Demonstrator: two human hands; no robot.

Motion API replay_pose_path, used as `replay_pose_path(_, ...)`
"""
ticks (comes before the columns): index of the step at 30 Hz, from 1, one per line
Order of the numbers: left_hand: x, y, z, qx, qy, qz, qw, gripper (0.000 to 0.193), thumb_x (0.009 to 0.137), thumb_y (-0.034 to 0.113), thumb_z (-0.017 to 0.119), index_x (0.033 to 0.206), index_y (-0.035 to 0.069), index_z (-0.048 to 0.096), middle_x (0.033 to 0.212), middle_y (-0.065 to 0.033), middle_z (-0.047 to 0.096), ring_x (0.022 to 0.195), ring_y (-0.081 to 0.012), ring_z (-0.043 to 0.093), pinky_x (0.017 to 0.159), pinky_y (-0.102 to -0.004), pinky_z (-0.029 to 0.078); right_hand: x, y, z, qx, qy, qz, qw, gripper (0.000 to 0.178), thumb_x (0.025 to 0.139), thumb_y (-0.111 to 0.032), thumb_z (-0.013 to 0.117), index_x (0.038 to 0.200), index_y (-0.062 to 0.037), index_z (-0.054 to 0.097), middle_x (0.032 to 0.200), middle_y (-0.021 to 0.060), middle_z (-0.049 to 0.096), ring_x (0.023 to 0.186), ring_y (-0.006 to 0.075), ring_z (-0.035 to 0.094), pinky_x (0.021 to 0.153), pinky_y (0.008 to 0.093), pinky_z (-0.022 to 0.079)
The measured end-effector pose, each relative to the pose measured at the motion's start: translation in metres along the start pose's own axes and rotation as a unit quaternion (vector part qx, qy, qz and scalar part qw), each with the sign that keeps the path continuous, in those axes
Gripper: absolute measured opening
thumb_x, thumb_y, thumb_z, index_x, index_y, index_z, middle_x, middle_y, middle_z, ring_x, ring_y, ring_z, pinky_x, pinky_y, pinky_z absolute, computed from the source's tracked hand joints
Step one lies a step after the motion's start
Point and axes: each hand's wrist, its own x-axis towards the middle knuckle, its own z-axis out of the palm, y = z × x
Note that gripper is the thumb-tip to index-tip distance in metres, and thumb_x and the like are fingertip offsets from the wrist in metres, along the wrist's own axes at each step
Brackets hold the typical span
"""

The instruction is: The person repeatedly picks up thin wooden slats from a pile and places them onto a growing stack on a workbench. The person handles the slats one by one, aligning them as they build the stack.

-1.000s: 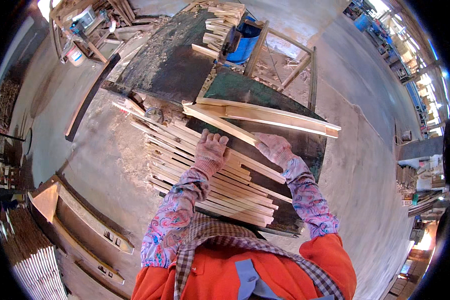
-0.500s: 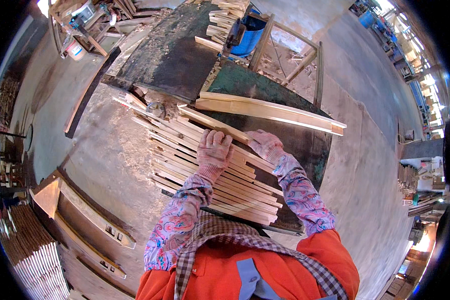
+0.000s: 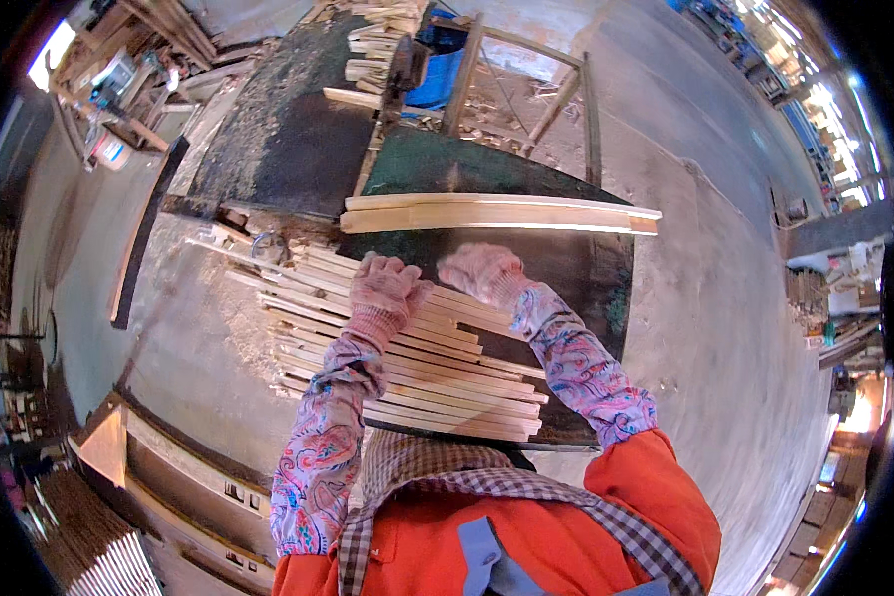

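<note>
Many pale wooden strips [image 3: 427,392] lie side by side on the dark worktable, their ends uneven. My left hand [image 3: 385,293], in a light knitted glove, is closed over the far edge of this row, its fingers curled round a wooden strip. My right hand [image 3: 482,274], gloved too, is at the same edge, farther right. Its fingers are bent inward, slightly blurred, and what they may hold is hidden. Beyond both hands, a few longer wooden pieces [image 3: 497,216] lie together across the dark green tabletop [image 3: 437,159].
A small round metal part [image 3: 268,248] sits by the strips' left ends. Farther off are a blue barrel [image 3: 435,79], a wooden frame [image 3: 556,104] and stacked wood pieces [image 3: 377,45]. A long dark-edged board [image 3: 149,233] lies at left. Sawdust covers the floor nearby.
The strip that both hands held at a slant over the row is down at its far edge. My right hand has moved left, closer to my left hand. The whole view has shifted slightly.
</note>
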Motion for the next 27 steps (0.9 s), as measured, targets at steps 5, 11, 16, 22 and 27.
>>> replay_pose_path(5, 0.007, 0.012, 0.004, -0.025, 0.052, -0.006, 0.998, 0.015, 0.087, 0.037, 0.067, 0.093, 0.024, 0.071, 0.094, -0.0047, 0.064, 0.101, -0.0302, 0.060, 0.093, -0.0435, 0.047, -0.006, 0.052, -0.016, -0.085, 0.190, 0.105, 0.972, 0.038, 0.097, -0.040, 0.059, 0.121, -0.0129, 0.069, 0.127, 0.0121, 0.068, 0.117, 0.0333, 0.064, 0.098, 0.0469, 0.052)
replay_pose_path(11, 0.010, 0.013, 0.010, 0.014, -0.021, -0.044, 0.999, 0.026, 0.096, 0.045, 0.060, 0.107, 0.027, 0.075, 0.105, -0.0018, 0.067, 0.112, -0.0276, 0.058, 0.106, -0.0422, 0.040, -0.012, 0.088, -0.022, -0.121, 0.190, 0.155, 0.962, 0.046, 0.091, -0.037, 0.064, 0.132, -0.0159, 0.061, 0.129, 0.0103, 0.061, 0.123, 0.0305, 0.058, 0.102, 0.0473, 0.048)
replay_pose_path(16, 0.015, 0.020, 0.004, 0.024, -0.070, -0.069, 0.995, 0.030, 0.097, 0.047, 0.058, 0.114, 0.027, 0.074, 0.114, -0.0002, 0.067, 0.116, -0.0257, 0.056, 0.109, -0.0405, 0.039, 0.003, 0.113, -0.020, -0.172, 0.204, 0.153, 0.952, 0.044, 0.092, -0.038, 0.062, 0.132, -0.0207, 0.061, 0.126, 0.0081, 0.061, 0.120, 0.0273, 0.059, 0.098, 0.0461, 0.048)
replay_pose_path(22, 0.023, 0.022, -0.004, 0.019, -0.078, -0.089, 0.993, 0.043, 0.098, 0.050, 0.054, 0.127, 0.023, 0.069, 0.140, -0.0031, 0.059, 0.122, -0.0284, 0.059, 0.108, -0.0425, 0.043, 0.017, 0.170, -0.014, -0.182, 0.210, 0.126, 0.952, 0.037, 0.096, -0.037, 0.053, 0.126, -0.0187, 0.064, 0.107, 0.0072, 0.071, 0.099, 0.0295, 0.070, 0.085, 0.0518, 0.055)
replay_pose_path(27, 0.043, 0.004, -0.007, 0.047, -0.190, -0.145, 0.970, 0.056, 0.100, 0.055, 0.048, 0.143, 0.020, 0.057, 0.154, -0.0055, 0.049, 0.124, -0.0306, 0.061, 0.105, -0.0457, 0.047, 0.028, 0.158, -0.035, -0.128, 0.083, 0.163, 0.975, 0.034, 0.100, -0.042, 0.049, 0.112, -0.0203, 0.073, 0.110, 0.0098, 0.072, 0.110, 0.0325, 0.067, 0.096, 0.0491, 0.050)
